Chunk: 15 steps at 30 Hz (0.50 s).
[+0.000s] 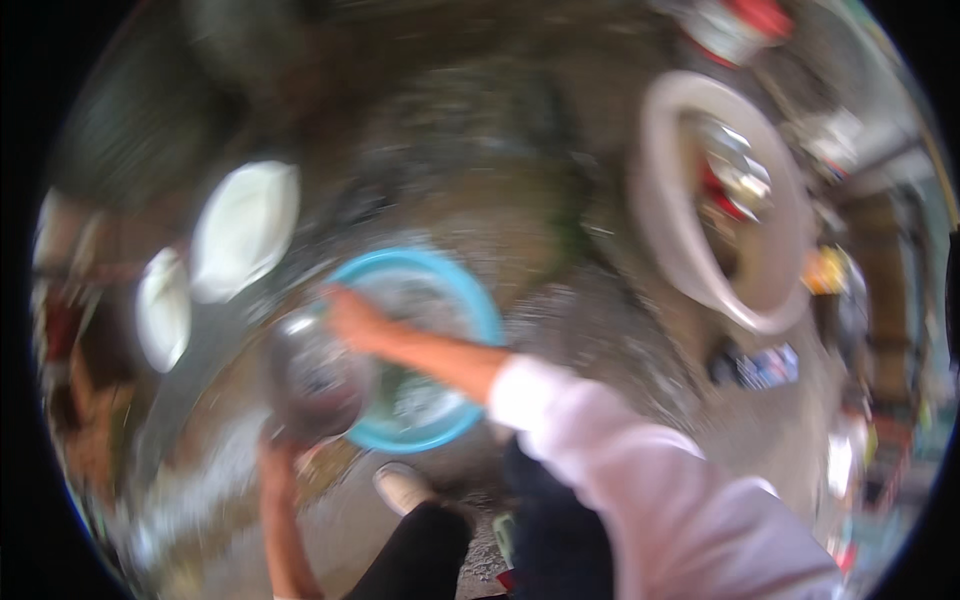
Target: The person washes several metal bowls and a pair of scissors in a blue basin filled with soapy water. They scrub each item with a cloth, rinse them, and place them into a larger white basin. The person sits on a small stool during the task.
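A round metal bowl (319, 379) is between my two hands, at the left edge of a light blue plastic basin (480, 300). My left hand (279, 442) grips the bowl's near rim. My right hand (356, 319) reaches over the basin to the bowl's far rim; something green shows by its fingers, too blurred to name. Foamy water and something dark green are in the basin. The bowl's inside looks wet and shiny, but its contents are unclear. Motion blurs both hands.
Two white containers (246, 231) stand at the left on wet ground. A large pale pink tub (664, 217) holding metal and red items stands at the right. Beyond it is a white bucket with red (727, 34). My shoe (403, 487) is just below the basin.
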Motion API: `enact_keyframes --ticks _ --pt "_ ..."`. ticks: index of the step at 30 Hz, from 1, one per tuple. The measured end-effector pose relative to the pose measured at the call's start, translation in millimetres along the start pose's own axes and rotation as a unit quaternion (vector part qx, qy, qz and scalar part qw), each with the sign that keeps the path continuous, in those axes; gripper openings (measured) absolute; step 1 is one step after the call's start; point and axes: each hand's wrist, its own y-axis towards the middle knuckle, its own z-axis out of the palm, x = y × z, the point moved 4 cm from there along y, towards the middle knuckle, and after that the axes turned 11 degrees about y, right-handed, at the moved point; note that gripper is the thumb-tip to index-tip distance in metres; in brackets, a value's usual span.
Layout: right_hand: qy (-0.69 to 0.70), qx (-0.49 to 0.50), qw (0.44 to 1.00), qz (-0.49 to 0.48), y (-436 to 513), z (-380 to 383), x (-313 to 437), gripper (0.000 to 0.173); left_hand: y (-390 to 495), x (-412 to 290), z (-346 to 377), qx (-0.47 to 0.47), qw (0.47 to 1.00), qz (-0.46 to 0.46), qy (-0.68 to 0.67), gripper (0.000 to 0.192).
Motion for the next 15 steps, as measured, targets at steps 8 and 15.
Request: enact_keyframes --ticks 8,15 --pt "0.091 0.127 0.984 0.088 5 88 15 0.074 -40 17 -57 -0.143 0.914 -0.083 0.37 0.051" --pt "-0.07 0.255 0.958 -0.114 13 208 17 0.065 -85 90 -95 -0.157 0.976 -0.063 0.136 0.034"
